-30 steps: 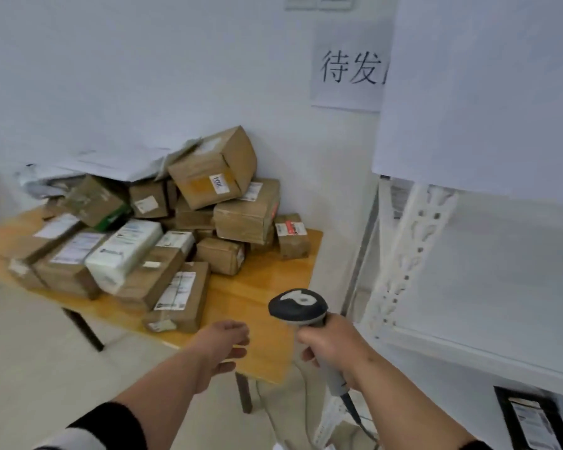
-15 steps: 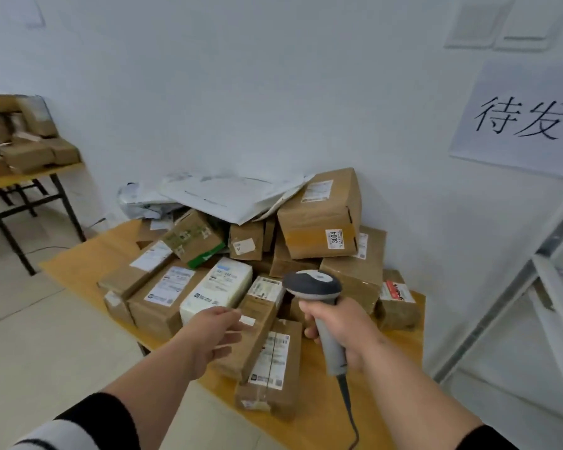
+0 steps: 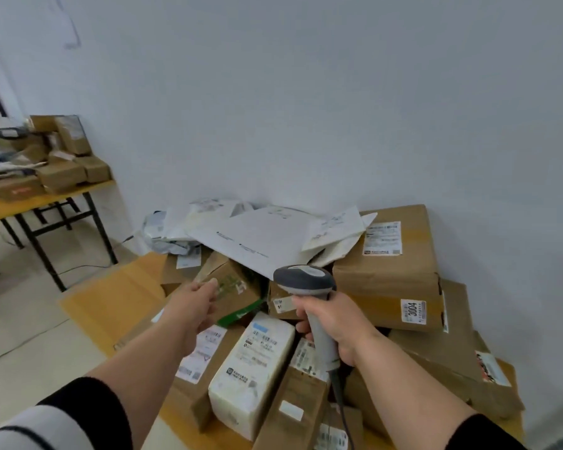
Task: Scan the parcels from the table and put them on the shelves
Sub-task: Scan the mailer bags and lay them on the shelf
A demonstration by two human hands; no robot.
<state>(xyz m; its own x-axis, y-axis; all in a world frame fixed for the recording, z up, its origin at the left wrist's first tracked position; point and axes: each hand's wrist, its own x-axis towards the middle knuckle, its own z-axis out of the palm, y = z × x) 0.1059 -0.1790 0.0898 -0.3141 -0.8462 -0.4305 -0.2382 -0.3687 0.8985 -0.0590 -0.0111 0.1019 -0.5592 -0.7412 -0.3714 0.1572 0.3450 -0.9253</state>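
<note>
Over the table's (image 3: pixel 117 287) far-left corner, left hand (image 3: pixel 195 306) (fingers loose) reaches the green-printed carton (image 3: pixel 238 290); grip its edges, label toward the barcode scanner (image 3: pixel 306 280) clenched in the right hand (image 3: pixel 335 323).

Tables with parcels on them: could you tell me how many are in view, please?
2. The near table lies under the hands, piled with boxes and white mailers against the wall. The far table stands at the left, also stacked. Others may lie outside the frame.
</note>
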